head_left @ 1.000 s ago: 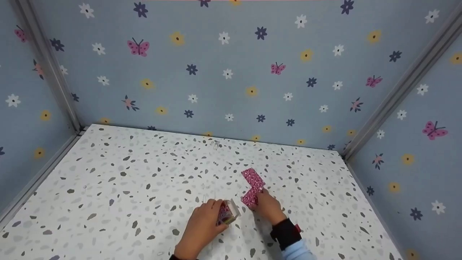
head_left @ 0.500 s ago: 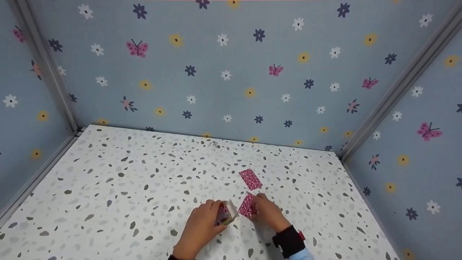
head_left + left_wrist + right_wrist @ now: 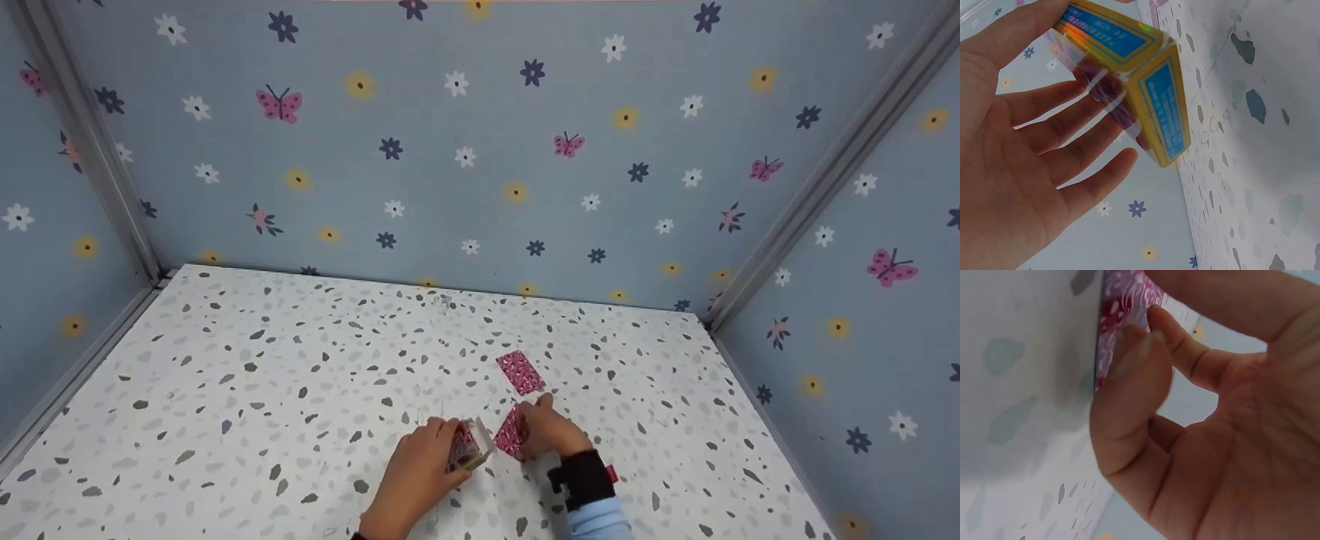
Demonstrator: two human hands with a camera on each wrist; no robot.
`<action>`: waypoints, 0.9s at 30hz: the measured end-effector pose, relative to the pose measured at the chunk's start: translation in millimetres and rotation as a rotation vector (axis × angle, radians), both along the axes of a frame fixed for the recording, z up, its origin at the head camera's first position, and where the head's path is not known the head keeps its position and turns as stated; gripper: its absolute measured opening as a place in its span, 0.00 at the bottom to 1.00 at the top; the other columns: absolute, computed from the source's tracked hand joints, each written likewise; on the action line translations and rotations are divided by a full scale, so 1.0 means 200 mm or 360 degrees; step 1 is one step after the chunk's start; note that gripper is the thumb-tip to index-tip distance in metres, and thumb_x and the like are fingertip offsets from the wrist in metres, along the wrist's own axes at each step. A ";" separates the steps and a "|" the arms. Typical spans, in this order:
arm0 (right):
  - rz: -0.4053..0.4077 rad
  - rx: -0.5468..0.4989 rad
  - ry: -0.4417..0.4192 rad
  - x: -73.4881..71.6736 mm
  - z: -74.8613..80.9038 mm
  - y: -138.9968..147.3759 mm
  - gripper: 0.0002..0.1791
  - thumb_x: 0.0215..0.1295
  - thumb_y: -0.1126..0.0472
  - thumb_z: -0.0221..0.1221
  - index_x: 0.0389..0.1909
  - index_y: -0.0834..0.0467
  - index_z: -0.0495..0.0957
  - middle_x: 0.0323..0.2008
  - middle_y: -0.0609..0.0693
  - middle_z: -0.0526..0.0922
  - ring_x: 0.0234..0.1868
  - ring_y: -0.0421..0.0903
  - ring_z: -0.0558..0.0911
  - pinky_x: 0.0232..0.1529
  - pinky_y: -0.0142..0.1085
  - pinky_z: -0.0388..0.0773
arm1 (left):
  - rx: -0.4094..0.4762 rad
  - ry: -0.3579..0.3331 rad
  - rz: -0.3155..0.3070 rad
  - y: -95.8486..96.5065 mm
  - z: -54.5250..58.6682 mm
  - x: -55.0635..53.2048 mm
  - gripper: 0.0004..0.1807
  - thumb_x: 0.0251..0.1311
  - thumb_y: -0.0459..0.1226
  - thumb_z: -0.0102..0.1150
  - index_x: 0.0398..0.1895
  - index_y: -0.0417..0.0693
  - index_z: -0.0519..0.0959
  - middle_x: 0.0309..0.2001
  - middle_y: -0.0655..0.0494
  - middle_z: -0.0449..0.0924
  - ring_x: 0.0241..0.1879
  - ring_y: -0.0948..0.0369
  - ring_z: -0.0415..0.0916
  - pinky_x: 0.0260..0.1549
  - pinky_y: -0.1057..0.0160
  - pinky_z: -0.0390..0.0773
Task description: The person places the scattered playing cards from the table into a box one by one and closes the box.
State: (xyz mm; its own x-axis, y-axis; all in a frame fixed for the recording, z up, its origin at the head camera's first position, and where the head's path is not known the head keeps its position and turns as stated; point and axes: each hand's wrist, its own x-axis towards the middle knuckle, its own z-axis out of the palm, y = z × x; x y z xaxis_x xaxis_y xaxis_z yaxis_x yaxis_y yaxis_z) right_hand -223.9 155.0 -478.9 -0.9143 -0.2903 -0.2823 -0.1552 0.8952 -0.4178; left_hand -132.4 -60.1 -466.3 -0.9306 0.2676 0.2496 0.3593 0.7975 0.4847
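Observation:
My left hand [image 3: 420, 465] grips a small yellow card box [image 3: 1162, 107] with blue printed panels, thumb on one side and fingers on the other. A white flap [image 3: 484, 435] stands open at its right end, and pink-patterned cards [image 3: 463, 442] show inside. Just right of that flap, my right hand [image 3: 553, 432] pinches a pink-and-white patterned playing card [image 3: 507, 435]; its right part is hidden behind the fingers. The right wrist view shows this card [image 3: 1123, 304] close by the tabletop, at the thumb. A second patterned card [image 3: 520, 373] lies flat beyond the right hand.
The white speckled table [image 3: 300, 390] runs back to a blue wall [image 3: 450, 120] printed with flowers and butterflies. Grey metal posts [image 3: 817, 165] stand at both back corners, with side walls beyond them.
My right hand has drawn its card toward me and slightly left, apart from the lying card it overlapped before. The left hand and box stay nearly in place.

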 end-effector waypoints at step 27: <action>-0.0146 -0.0379 -0.0047 0.04 0.03 0.06 0.12 0.49 0.70 0.63 0.30 0.62 0.68 0.25 0.48 0.70 0.26 0.44 0.71 0.27 0.33 0.67 | -0.0022 0.0069 0.0011 0.00 -0.03 0.00 0.32 0.42 0.46 0.71 0.51 0.41 0.73 0.39 0.51 0.74 0.35 0.56 0.74 0.35 0.55 0.74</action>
